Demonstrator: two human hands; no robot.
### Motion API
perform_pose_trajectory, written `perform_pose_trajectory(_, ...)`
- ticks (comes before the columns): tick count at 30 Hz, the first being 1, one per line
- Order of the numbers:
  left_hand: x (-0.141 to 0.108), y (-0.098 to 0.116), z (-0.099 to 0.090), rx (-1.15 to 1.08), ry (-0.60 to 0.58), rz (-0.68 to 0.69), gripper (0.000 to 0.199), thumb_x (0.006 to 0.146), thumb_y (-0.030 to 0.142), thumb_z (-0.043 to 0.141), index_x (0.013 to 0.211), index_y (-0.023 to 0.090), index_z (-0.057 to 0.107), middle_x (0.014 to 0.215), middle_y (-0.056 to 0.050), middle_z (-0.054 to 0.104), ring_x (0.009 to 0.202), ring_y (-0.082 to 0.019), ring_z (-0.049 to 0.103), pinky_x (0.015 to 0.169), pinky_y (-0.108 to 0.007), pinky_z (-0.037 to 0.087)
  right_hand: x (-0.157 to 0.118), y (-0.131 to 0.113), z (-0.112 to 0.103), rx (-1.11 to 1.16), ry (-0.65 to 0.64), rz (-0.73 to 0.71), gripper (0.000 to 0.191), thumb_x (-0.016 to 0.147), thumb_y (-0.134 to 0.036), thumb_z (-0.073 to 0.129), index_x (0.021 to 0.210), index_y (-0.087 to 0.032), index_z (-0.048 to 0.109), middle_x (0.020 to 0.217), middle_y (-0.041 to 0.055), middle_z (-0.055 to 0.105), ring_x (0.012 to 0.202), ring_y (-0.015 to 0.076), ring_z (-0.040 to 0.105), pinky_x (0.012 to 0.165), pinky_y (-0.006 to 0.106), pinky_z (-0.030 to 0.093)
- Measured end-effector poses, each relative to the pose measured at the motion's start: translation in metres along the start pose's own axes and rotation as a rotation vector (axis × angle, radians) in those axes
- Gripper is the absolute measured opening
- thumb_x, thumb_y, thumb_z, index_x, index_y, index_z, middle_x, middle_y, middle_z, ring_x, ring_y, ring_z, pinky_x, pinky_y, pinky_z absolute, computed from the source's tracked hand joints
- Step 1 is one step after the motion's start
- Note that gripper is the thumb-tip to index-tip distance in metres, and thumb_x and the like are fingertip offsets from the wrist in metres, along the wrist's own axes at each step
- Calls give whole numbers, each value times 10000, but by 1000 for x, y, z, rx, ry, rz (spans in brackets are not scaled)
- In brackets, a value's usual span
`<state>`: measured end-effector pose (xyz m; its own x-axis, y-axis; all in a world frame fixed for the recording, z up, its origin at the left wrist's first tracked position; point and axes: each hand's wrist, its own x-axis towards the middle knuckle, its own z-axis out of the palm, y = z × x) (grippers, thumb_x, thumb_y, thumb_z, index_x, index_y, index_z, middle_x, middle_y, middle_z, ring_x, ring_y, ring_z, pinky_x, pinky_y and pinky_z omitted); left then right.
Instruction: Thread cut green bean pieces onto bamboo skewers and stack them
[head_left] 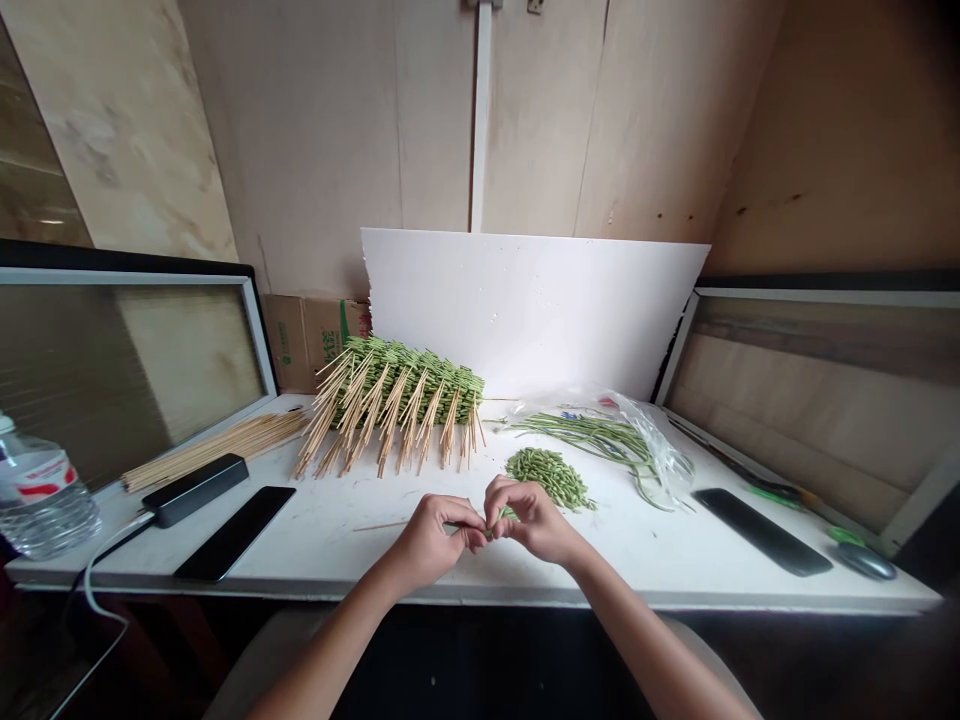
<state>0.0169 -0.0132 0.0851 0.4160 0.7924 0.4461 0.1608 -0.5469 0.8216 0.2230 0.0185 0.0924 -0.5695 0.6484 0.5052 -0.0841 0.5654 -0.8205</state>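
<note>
My left hand is closed around a thin bamboo skewer, whose bare end sticks out to the left above the table. Against its fingertips, my right hand pinches a short green piece that looks like cut garlic scape; the fingers partly hide it. Just behind my right hand lies a heap of cut green pieces. Farther back on the left is a large stack of filled skewers, their bare sticks fanned toward me. Long uncut green stems lie behind the heap, partly in a clear plastic bag.
Loose bamboo skewers, a black box-shaped device, a phone and a water bottle occupy the left. A dark flat slab and a small grey rounded object lie right. A white board stands behind.
</note>
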Motion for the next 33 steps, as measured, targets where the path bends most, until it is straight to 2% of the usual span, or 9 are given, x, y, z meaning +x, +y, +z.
perform_pose_trajectory(3,0,0,-1,-27,2,-13,254,824,15,602,767,154,806,752,-57,754,688,-171,715,677,-260,571,0,-1,-3,195,60,10,323,820,-536,807,769,-227,728,784,27,622,720,181,556,657,319,453)
perform_pose_trajectory(5,0,-3,-1,-22,40,-18,221,851,58,616,775,147,803,752,-61,747,654,-163,704,661,-262,569,1,-1,-10,144,142,26,287,836,-515,799,800,-237,740,793,26,619,714,181,553,627,311,444)
perform_pose_trajectory(7,1,-8,-3,-4,83,-36,183,899,151,643,824,145,810,775,-68,744,630,-155,686,664,-274,566,1,1,-19,-82,189,52,236,876,-480,769,864,-244,778,818,48,654,746,202,576,643,327,453)
perform_pose_trajectory(10,2,-16,-4,33,117,-79,207,945,280,655,911,155,818,821,-73,746,628,-151,668,675,-284,556,-1,13,-33,-520,186,96,250,932,-472,699,934,-248,810,860,87,696,837,253,587,726,382,464)
perform_pose_trajectory(13,1,-23,-5,91,116,-93,228,952,329,660,939,166,817,804,-64,739,639,-151,658,688,-282,536,-4,32,-41,-723,168,134,248,942,-459,678,964,-250,810,875,95,703,915,290,567,807,429,465)
perform_pose_trajectory(17,1,-27,-3,173,97,-93,249,953,357,656,922,167,814,752,-48,718,636,-151,635,712,-282,524,-10,53,-43,-763,111,207,236,929,-439,681,945,-242,809,905,92,701,955,300,555,838,441,474)
perform_pose_trajectory(23,0,-34,-2,246,53,-128,203,936,304,665,937,168,816,738,-44,725,692,-175,653,769,-294,522,-13,64,-42,-810,81,293,205,916,-392,695,847,-244,819,876,87,684,944,296,541,862,447,459)
perform_pose_trajectory(30,-2,-40,-5,297,48,-154,150,908,280,702,958,215,828,948,-65,786,876,-221,703,824,-309,515,-13,60,-45,-767,94,233,417,996,-521,561,834,-204,779,807,88,694,928,286,577,871,446,477)
perform_pose_trajectory(33,-1,-42,-4,277,67,-171,160,873,260,746,1012,228,819,936,-53,791,870,-218,708,829,-314,520,-9,45,-41,-536,78,279,459,964,-594,585,892,-183,775,903,100,737,938,274,632,845,423,510)
